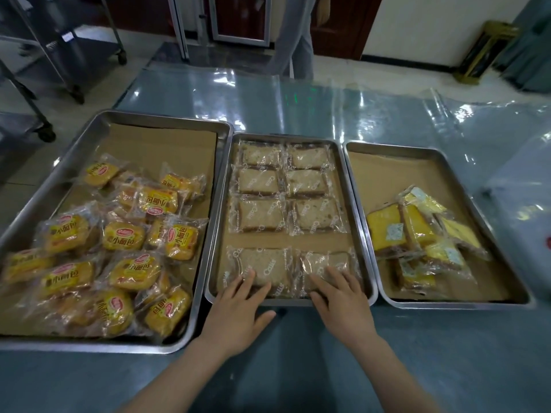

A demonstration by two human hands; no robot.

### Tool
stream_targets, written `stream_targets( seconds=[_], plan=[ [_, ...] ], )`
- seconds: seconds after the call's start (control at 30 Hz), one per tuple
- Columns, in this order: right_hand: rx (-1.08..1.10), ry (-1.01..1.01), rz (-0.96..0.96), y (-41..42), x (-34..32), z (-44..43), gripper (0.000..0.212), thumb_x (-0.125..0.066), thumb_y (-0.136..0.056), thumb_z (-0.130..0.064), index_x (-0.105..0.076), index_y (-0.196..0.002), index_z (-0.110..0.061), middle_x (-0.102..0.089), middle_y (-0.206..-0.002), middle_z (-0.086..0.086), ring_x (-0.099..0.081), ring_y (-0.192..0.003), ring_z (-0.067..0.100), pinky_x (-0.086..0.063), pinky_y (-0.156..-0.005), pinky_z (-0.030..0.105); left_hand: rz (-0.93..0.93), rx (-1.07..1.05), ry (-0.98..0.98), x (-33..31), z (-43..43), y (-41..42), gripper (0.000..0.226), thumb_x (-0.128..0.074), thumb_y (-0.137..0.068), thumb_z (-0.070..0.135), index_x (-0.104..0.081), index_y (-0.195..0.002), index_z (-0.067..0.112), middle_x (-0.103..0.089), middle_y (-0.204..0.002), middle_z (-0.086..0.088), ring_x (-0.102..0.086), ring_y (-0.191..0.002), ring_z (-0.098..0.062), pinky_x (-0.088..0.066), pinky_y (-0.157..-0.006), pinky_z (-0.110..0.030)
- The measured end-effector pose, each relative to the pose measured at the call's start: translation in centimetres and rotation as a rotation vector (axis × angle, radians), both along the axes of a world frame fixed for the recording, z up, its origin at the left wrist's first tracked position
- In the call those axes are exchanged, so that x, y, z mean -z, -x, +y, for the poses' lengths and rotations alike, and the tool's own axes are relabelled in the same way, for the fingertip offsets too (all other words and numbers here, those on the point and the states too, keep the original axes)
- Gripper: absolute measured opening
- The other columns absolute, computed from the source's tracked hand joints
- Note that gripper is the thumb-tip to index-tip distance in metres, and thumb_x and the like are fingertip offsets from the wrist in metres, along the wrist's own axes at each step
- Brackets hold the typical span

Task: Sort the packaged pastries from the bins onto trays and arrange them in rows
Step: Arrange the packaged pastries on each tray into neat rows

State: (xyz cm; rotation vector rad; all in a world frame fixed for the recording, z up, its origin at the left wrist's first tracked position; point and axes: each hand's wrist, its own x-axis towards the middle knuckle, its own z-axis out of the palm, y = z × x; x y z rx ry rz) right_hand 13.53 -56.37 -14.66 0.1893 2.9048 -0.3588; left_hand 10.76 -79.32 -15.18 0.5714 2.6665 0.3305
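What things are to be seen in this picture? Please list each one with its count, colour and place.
Trays: three, steel, side by side on the table.
Liners: three, brown paper, one in each tray.
Bun packs: a heap, too overlapped to count, yellow, left tray.
Slice packs: eight, brown in clear wrap, middle tray, rows of two.
Cake packs: a small pile, count unclear, yellow, right tray.
Table: one, blue-grey under clear film.
Carts: at least two, grey metal, far left.
Person: one, pale clothes, beyond the table.
Stand: one, gold, far right.
Left hand: fingers flat on the near-left slice pack.
Right hand: fingers flat on the near-right slice pack.
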Motion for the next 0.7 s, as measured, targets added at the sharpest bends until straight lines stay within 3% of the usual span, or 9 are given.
stream_targets(
  seconds=[0.2,0.3,0.43,0.53,0.7],
  plan=[
    [-0.043,0.058,-0.005,1.7,0.1,0.0,0.051,-0.036,-0.097,-0.05,-0.019,-0.145,-0.051,0.003,-0.16,-0.006,0.016,-0.145,0.023,0.003,-0.117,0.046,0.079,-0.062,-0.082,-0.5,0.3,1.7,0.054,-0.028,-0.095,0.054,-0.016,-0.146,0.042,-0.003,-0.158,0.008,0.001,-0.144,-0.017,-0.01,-0.115,-0.036],
    [-0.045,0.074,-0.057,2.5,0.0,0.1,0.047,-0.039,-0.097,-0.048,-0.028,-0.143,-0.049,-0.012,-0.159,-0.006,0.004,-0.146,0.02,-0.005,-0.117,0.046,0.085,-0.042,-0.118,-0.8,1.0,3.1,0.054,-0.032,-0.096,0.051,-0.016,-0.147,0.041,-0.004,-0.158,0.008,0.006,-0.144,-0.014,-0.006,-0.115,-0.037],
    [0.056,0.114,0.102,4.3,-0.8,0.6,0.042,-0.047,-0.095,-0.035,-0.047,-0.137,-0.033,-0.033,-0.151,0.0,-0.018,-0.142,0.02,-0.023,-0.112,0.042,0.086,-0.045,-0.128,-0.5,1.9,5.3,0.06,-0.034,-0.095,0.052,-0.006,-0.147,0.041,0.004,-0.158,0.008,0.007,-0.144,-0.016,-0.004,-0.115,-0.038],
    [0.048,0.157,0.144,6.8,-1.2,1.0,0.048,-0.049,-0.095,-0.037,-0.04,-0.142,-0.031,-0.025,-0.156,-0.001,-0.01,-0.145,0.019,-0.017,-0.117,0.042,0.088,-0.08,-0.115,-0.1,3.0,7.4,0.068,-0.038,-0.093,0.051,0.012,-0.139,0.048,0.014,-0.156,0.006,0.016,-0.14,-0.014,0.0,-0.114,-0.041],
    [0.031,0.14,0.119,11.9,-0.3,1.9,0.06,-0.043,-0.097,-0.042,-0.016,-0.149,-0.035,-0.001,-0.16,-0.002,0.012,-0.145,0.019,0.0,-0.117,0.039,0.106,-0.115,-0.054,0.3,5.2,11.8,0.079,-0.043,-0.091,0.052,0.022,-0.135,0.052,0.033,-0.15,0.007,0.029,-0.136,-0.02,0.004,-0.107,-0.046]
  ],
)
